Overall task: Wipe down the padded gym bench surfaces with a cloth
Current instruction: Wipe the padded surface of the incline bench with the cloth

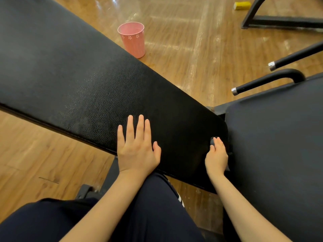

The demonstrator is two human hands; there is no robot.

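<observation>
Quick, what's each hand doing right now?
Left hand: open, fingers straight, flat on the long bench pad.
Right hand: fingers curled over a small dark cloth at the pad's end.

1. A long black padded bench back [90,81] runs slantwise from the upper left to the lower right, its leather-like cover grained and slightly shiny.
2. A left hand [136,151] lies flat on the pad near its lower edge, fingers straight and spread.
3. A right hand [216,156] presses a small dark cloth [213,140] onto the narrow end of the pad.
4. Just beside that end sits a second black pad, the seat [279,137], at the right.
5. A glossy wooden floor [192,49] lies beneath.
6. On the floor stands a pink cup [132,39], upright, close behind the bench.
7. A yellow block [242,5] lies on the floor at the top right.
</observation>
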